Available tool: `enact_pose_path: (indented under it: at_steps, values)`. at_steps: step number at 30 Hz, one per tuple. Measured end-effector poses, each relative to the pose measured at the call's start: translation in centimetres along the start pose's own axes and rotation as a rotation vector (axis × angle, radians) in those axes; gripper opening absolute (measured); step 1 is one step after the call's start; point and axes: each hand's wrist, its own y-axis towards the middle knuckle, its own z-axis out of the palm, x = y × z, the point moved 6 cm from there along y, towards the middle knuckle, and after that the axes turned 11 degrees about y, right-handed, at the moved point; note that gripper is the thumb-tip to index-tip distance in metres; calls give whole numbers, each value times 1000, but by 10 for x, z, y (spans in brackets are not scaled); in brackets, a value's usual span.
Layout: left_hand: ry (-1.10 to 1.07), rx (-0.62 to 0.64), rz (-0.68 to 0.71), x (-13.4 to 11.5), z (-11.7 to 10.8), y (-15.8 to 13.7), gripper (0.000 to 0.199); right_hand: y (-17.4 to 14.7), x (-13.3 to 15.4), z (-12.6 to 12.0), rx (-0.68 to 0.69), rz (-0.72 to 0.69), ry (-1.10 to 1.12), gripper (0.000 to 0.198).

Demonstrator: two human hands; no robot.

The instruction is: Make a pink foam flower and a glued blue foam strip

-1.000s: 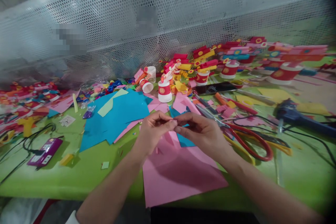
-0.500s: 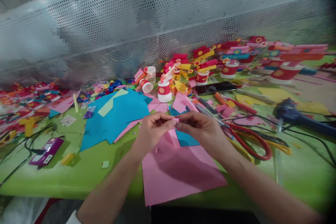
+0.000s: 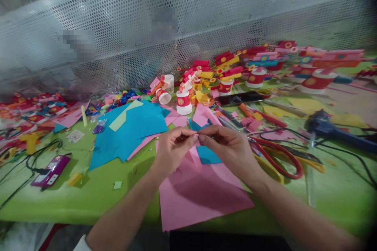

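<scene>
My left hand [image 3: 173, 145] and my right hand [image 3: 225, 143] meet fingertip to fingertip over the middle of the table. Both are closed in a pinch on one small pink foam piece [image 3: 196, 136], mostly hidden by the fingers. Below them lies a large pink foam sheet [image 3: 203, 200], shaded by the hands. A blue foam sheet [image 3: 129, 125] is to the left of my left hand, with a pale green strip [image 3: 126, 117] on top. Red-handled scissors [image 3: 290, 160] rest just right of my right hand.
Paper cups with rolled foam decorations [image 3: 184, 102] stand along the back. A blue glue gun [image 3: 335, 129] with its cord lies at right, near a black phone [image 3: 241, 98]. A purple power strip [image 3: 51, 171] is at left. A perforated metal panel [image 3: 188, 19] rises behind the green table [image 3: 97, 196].
My fingertips have closed in slightly, so less of the pink piece shows between them. Both hands stay in nearly the same place; the view has shifted a little.
</scene>
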Motion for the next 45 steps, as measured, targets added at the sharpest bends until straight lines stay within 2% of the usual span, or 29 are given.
enact_pose_path:
  at_steps: [5, 8, 15, 21, 24, 26, 28, 30, 32, 41, 43, 45]
  values:
    - [-91, 78, -130, 6, 3, 0, 23, 1, -6, 0, -39, 128, 130, 17]
    - [-53, 50, -130, 7, 1, 0, 18, 0, -11, 2, -22, 181, 192, 20]
    - [-23, 7, -121, 8, -2, 2, 9, -1, -9, 9, 23, 202, 208, 25]
    - [-27, 61, -143, 7, -1, 2, 19, 4, -18, 6, 30, 259, 318, 27]
    - [-133, 115, -168, 9, 1, 2, 30, 5, -26, 4, 54, 358, 449, 23]
    - [-153, 137, -164, 10, 1, 2, 23, 5, -32, 4, 97, 457, 532, 21]
    - [-128, 165, -130, 9, 2, 3, 28, 4, -34, 4, 136, 515, 567, 21]
    - [-109, 204, -65, 5, 5, 3, 28, 4, -35, 4, 165, 524, 572, 22]
    - [-121, 213, -28, 3, 7, 4, 20, 4, -35, 4, 189, 525, 581, 23]
    - [-302, 168, -147, 18, 9, 4, 13, -4, -36, 14, 267, 581, 589, 19]
    - [-329, 141, -158, 19, 7, 5, 13, -4, -33, 13, 246, 579, 579, 19]
    - [-340, 106, -163, 20, 3, 7, 13, 0, -28, 6, 152, 490, 527, 21]
